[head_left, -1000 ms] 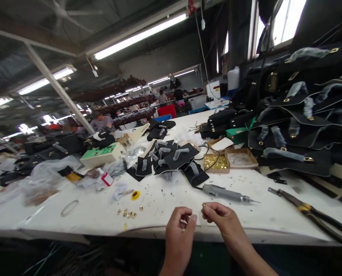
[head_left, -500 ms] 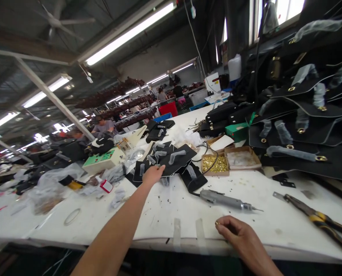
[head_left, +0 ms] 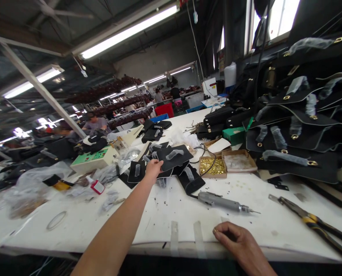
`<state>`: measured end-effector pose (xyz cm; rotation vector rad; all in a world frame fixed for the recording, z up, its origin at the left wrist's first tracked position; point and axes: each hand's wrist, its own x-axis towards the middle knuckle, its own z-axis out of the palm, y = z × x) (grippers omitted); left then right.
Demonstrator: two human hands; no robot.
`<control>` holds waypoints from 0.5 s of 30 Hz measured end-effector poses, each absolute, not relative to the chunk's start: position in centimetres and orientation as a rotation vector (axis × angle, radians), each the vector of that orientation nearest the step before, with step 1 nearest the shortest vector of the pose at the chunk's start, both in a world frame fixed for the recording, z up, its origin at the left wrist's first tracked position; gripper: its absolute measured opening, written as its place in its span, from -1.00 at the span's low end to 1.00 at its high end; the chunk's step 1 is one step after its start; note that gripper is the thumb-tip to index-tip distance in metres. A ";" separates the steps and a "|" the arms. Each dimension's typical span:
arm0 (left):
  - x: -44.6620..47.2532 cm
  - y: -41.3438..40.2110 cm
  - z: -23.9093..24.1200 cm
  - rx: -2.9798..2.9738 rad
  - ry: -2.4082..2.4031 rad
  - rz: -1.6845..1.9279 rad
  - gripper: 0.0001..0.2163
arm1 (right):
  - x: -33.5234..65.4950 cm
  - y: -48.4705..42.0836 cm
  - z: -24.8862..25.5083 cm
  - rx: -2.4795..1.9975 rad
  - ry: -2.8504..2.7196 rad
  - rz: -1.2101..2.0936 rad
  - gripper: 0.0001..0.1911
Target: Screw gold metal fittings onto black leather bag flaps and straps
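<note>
My left hand (head_left: 153, 169) is stretched out across the white table (head_left: 171, 199) and pinches the edge of a black leather piece (head_left: 173, 157) in a heap of such pieces. My right hand (head_left: 236, 240) rests at the table's near edge, fingers curled round a small gold fitting (head_left: 215, 230). A grey electric screwdriver (head_left: 222, 202) lies just beyond the right hand.
A cardboard tray of gold fittings (head_left: 212, 166) sits behind the screwdriver. Pliers with yellow grips (head_left: 311, 220) lie at the right. Black bag panels (head_left: 297, 126) are stacked high on the right. A green control box (head_left: 94, 159) and plastic bags (head_left: 35, 180) are at the left. People work far behind.
My left hand left the spot beside my right hand, reached forward to the black pieces and now lifts one by its edge. My right hand stayed at the near edge with the fitting.
</note>
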<state>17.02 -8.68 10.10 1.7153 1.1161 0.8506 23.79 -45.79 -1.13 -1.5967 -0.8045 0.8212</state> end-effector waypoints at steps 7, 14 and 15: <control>14.0 -15.9 12.5 1.625 0.807 1.141 -0.68 | 22.1 -46.0 2.1 -1.529 -0.576 0.743 -0.56; 6.4 -27.1 11.2 1.605 0.861 1.159 -0.72 | 17.3 -45.6 11.8 -1.407 -1.052 0.226 -0.90; 5.4 -28.4 11.0 1.588 0.882 1.141 -0.72 | 16.8 -45.3 12.3 -1.384 -1.109 0.151 -0.94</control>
